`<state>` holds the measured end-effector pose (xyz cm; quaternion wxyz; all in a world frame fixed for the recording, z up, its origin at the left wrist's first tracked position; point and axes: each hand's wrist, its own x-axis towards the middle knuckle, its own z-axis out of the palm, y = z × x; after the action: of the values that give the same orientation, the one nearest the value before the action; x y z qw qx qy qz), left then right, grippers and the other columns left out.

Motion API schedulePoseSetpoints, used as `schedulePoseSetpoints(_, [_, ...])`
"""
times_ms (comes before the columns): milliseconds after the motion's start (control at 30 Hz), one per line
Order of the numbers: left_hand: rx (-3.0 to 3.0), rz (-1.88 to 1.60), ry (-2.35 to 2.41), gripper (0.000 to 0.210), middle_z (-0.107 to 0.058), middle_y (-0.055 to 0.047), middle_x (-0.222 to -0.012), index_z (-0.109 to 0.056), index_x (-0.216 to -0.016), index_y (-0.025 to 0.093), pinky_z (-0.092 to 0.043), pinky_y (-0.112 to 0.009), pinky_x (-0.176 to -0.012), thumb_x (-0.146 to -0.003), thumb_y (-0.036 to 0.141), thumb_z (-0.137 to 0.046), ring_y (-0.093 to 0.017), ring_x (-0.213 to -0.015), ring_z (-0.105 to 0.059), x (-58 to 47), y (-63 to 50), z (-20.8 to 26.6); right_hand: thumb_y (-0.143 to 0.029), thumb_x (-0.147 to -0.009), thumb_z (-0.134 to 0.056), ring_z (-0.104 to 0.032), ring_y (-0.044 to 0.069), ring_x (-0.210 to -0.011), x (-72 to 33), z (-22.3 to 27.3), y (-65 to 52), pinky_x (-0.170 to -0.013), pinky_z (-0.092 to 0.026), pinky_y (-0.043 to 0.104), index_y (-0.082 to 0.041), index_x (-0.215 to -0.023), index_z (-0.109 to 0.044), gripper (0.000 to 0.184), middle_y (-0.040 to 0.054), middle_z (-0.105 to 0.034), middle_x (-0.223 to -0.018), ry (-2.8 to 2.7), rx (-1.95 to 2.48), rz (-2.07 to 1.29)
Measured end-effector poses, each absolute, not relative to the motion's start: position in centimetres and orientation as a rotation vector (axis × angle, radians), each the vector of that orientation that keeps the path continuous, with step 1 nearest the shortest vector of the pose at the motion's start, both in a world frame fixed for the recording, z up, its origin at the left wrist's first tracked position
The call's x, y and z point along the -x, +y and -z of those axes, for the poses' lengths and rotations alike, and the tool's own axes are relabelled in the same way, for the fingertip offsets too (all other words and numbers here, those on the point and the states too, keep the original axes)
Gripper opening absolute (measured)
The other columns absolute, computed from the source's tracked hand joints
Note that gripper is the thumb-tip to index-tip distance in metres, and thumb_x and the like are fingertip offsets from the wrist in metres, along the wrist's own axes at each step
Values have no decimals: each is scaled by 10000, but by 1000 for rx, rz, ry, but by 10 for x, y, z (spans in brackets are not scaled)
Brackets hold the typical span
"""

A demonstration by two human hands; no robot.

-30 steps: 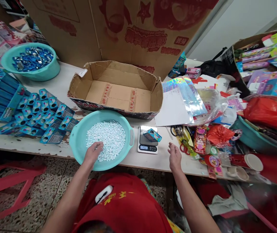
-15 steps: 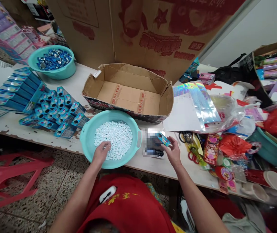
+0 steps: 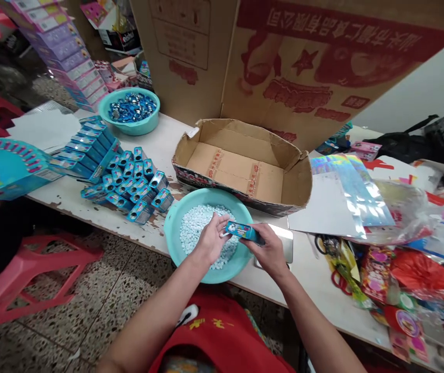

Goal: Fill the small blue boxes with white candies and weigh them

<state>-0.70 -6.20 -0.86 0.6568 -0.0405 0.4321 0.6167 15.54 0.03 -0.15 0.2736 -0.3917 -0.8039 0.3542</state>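
Note:
My right hand (image 3: pixel 270 251) is closed round a small blue printed box (image 3: pixel 242 230), held tilted above the right side of a turquoise basin (image 3: pixel 172 233). At the box's left end is my left hand (image 3: pixel 213 238), palm partly turned up and fingers apart. Whether its fingertips touch the box, or hold anything small, I cannot make out. Many small white pellets (image 3: pixel 192 228) fill the bottom of the basin. A scale with a metal plate (image 3: pixel 286 242) stands right of the basin, partly behind my right hand.
An open cardboard tray (image 3: pixel 241 168) lies behind the basin. Several upright blue boxes (image 3: pixel 132 178) stand left, near a bowl of blue wrapped pieces (image 3: pixel 132 109). Another person at the left edge is beside a large blue carton (image 3: pixel 15 168). Scissors (image 3: pixel 340 280) and packaging crowd the right.
My right hand has brought the small box left from above the scale to over the basin. My left hand has risen from the pellets to the box's end. The view has shifted left.

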Motion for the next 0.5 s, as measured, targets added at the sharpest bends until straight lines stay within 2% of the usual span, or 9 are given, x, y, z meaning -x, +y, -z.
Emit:
schedulePoseSetpoints(167, [-70, -1397, 1179, 406, -582, -132, -1212, -641, -1028, 157, -353, -415, -1010, -804, 479, -537, -263, -1162, -506, 32, -78, 18, -404, -734, -716, -569, 234, -891, -139, 12, -1, -812, -449, 370, -265, -1005, -646, 312, 38, -627, -938, -2141, 1075, -1009])
schedulePoseSetpoints(233, [-370, -1390, 1373, 383, -544, -107, -1278, -630, -1100, 190, -260, -429, -1078, -747, 336, -619, -267, -1235, -438, 42, -88, 15, -413, -722, -726, -567, 236, -903, -134, 12, -3, -824, -446, 374, -259, -987, -653, 316, 37, -627, -949, -2083, 1095, -1078])
schedulePoseSetpoints(300, [-738, -1388, 1440, 505, -503, -74, -1331, -590, -1197, 234, -215, -399, -1110, -696, 189, -634, -249, -1273, -392, 51, -98, 4, -419, -694, -748, -566, 245, -921, -125, 12, -9, -844, -447, 386, -246, -977, -659, 344, 43, -627, -958, -1992, 1099, -1209])
schedulePoseSetpoints(367, [-997, -1364, 1424, 536, -527, -60, -1295, -569, -1232, 275, -269, -382, -1087, -710, 158, -609, -242, -1234, -430, 61, -108, -12, -419, -660, -772, -573, 252, -923, -108, 14, -18, -854, -459, 397, -235, -955, -662, 365, 47, -631, -953, -1883, 1061, -1406])
schedulePoseSetpoints(433, [-1068, -1326, 1527, 454, -587, -65, -1181, -599, -1182, 292, -349, -378, -1023, -736, 209, -620, -249, -1145, -496, 75, -123, -27, -429, -648, -778, -587, 259, -942, -84, 14, -29, -851, -481, 403, -240, -982, -642, 407, 53, -636, -985, -1738, 989, -1614])
schedulePoseSetpoints(500, [-997, -1295, 1749, 396, -613, -66, -1105, -614, -1125, 292, -398, -371, -964, -731, 292, -659, -251, -1077, -535, 94, -147, -38, -464, -707, -722, -579, 264, -1032, -55, 12, -42, -883, -487, 418, -264, -1076, -586, 442, 68, -612, -1109, -1573, 915, -1771])
